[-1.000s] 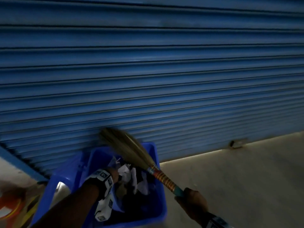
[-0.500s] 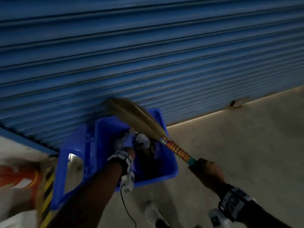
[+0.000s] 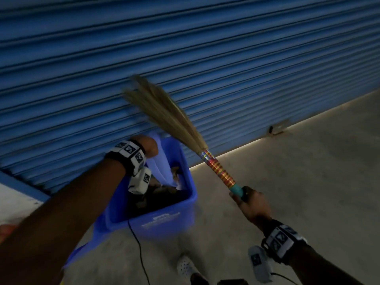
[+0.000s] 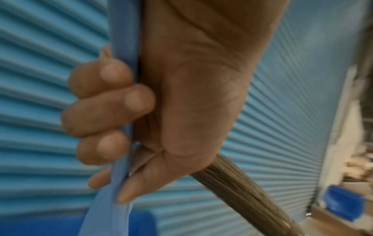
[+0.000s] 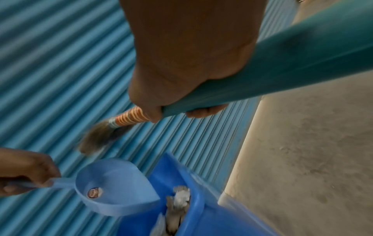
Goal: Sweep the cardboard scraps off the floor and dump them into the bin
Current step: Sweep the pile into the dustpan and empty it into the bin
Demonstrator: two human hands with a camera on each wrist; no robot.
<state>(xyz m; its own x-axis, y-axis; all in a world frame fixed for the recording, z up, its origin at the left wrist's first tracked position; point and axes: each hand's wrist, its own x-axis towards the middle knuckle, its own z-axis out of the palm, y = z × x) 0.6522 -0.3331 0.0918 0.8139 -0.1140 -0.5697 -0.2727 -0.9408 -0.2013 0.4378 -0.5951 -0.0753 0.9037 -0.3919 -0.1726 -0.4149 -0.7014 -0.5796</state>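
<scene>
The left hand [image 3: 148,146], fingers [image 4: 113,103] wrapped round the dustpan [image 5: 115,188] handle, is lifting the now-emptied pan off the bin [image 3: 164,221], its scraps [image 5: 179,201] dumped inside, while the right hand [image 3: 251,204] is gripping the raised broom [image 3: 170,120].

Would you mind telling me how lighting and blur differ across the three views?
Head view: dim, arms nearly black, broom bristles and bin front smeared, bright strip under the shutter. Left wrist view: brighter, left hand soft. Right wrist view: bright, dustpan slightly blurred, bristles streaked.
</scene>
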